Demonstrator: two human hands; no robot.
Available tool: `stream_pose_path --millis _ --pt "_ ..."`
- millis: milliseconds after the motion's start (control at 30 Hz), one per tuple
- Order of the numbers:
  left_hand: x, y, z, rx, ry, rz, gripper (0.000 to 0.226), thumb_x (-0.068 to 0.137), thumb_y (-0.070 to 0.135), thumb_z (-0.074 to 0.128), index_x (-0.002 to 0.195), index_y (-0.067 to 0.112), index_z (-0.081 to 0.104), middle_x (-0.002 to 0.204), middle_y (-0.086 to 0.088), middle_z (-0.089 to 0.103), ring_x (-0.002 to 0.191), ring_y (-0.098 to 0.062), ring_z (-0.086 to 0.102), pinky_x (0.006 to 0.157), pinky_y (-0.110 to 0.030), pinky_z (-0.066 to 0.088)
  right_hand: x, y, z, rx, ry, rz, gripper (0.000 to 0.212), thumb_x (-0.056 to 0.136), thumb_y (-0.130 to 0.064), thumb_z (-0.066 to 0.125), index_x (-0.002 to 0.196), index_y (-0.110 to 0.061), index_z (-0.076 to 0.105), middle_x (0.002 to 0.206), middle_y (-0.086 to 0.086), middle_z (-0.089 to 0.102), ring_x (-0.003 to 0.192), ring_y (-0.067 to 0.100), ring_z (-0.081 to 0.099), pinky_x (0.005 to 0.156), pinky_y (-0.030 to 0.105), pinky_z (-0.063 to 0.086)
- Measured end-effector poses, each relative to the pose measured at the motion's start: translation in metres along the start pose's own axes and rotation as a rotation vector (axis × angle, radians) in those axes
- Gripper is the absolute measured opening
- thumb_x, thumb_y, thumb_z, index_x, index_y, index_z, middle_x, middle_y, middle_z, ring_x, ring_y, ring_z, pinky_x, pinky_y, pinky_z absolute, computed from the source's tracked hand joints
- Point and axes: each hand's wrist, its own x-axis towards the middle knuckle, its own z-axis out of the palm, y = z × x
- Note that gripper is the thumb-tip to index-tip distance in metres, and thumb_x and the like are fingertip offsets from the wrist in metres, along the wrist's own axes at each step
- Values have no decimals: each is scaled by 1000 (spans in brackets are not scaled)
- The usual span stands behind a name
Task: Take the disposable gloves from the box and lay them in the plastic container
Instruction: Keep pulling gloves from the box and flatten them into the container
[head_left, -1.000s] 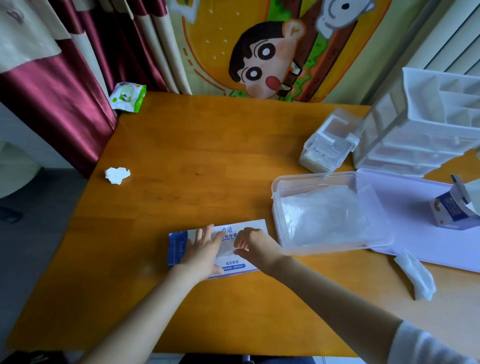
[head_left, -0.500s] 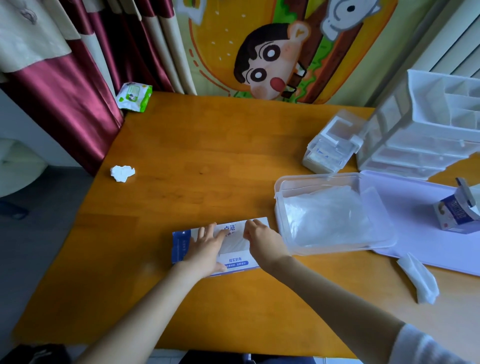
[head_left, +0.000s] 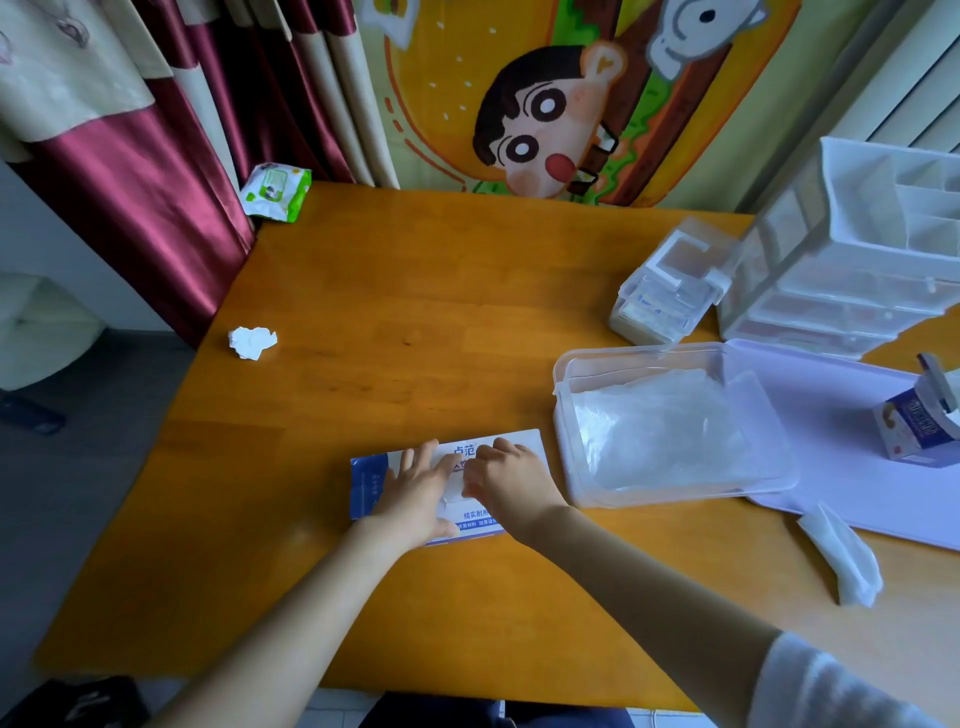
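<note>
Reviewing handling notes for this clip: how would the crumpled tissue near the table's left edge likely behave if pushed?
The crumpled tissue looks like thin wadded paper, so probably very light and easily nudged. Its irregular, creased shape suggests it would skid or tumble rather than roll. It would likely squash under a finger, and it sits near the table edge, so a push could drop it.

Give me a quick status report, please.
Left hand flat on glove box; right hand at its opening. Plastic container already holds gloves. Path clear.

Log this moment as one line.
left hand flat on glove box | right hand pinching at opening | container holds gloves
</note>
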Motion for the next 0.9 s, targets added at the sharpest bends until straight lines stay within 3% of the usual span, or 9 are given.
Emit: stream_pose_path --millis 100,333,467,567,700,833,900 --pt "0 -1 0 -16 -4 6 83 83 32 72 148 26 20 157 -1 4 144 -26 6 114 -45 23 -8 6 5 147 107 34 6 81 -14 69 75 -11 68 73 5 62 70 28 60 52 29 38" --pt "2 -2 0 -16 6 7 87 83 35 71 150 28 16 158 -1 5 144 -24 7 113 -44 25 -16 20 -15 225 225 241 15 98 -20 47 88 -10 54 85 4 55 70 24 48 52 29 32" --pt "3 -1 1 20 6 13 88 82 37 71 150 27 16 156 -2 8 142 -24 11 112 -41 25 -19 26 -21 246 267 337 13 98 -16 44 91 -12 54 86 4 55 68 31 53 52 30 35" --pt "4 -1 3 25 12 15 89 81 38 72 150 27 16 155 -2 9 141 -24 12 112 -40 25 -19 31 -25 221 256 362 16 98 -15 43 98 -16 59 94 1 56 80 29 56 56 31 38" --pt "2 -1 4 -48 39 26 88 81 33 74 149 27 19 154 -2 9 141 -24 10 112 -41 26 -17 28 -29 185 193 220 29 97 -35 49 111 -14 62 108 3 55 104 22 49 72 29 41" --pt "-5 0 10 -225 80 46 79 83 23 73 146 29 25 151 1 8 142 -19 7 112 -38 31 -14 23 -33 234 223 212 24 92 -34 58 99 -15 70 99 1 62 97 23 52 68 28 38" --pt "-7 -1 10 -188 50 64 69 87 25 69 145 24 33 151 0 8 141 -18 6 114 -36 23 -14 24 -35 287 243 257 21 93 -31 57 94 -14 69 95 1 62 94 21 52 66 31 42"
